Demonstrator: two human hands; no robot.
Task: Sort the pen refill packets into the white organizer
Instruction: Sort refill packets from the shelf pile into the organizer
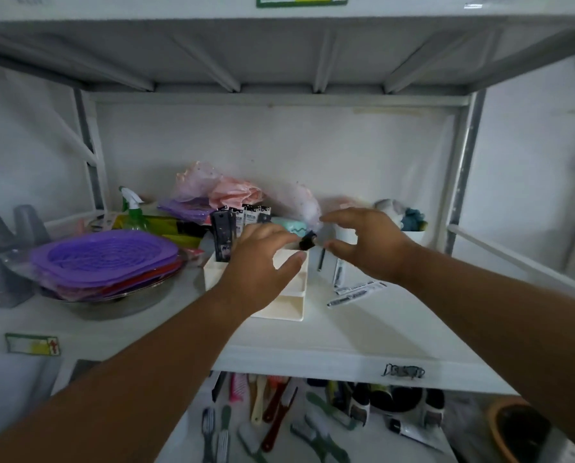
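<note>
Right now our left hand [262, 259] pinches a small dark packet end [306, 242] between forefinger and thumb, just above the back rim of the white organizer [289, 295]; motion blur hides how much of the packet hangs below the fingers. Our right hand [363, 245] hovers just right of the organizer with fingers curved and spread, thumb apart from forefinger, holding nothing.

Outward from there, several refill packets [242, 217] already stand upright in the organizer's back-left compartment. To its right, loose refill packets [356, 293] lie flat on the white shelf [346, 342], and a thin dark refill [321, 259] stands or leans just beside the organizer's right wall. Left of the organizer sits a stack of purple baskets [108, 255] on a metal bowl [125, 302], with a green spray bottle [134, 212] behind them.

We judge the sorting to be midway: one packet is being lowered into a compartment. Next we would need to release it upright, then reach right for the flat ones.
</note>
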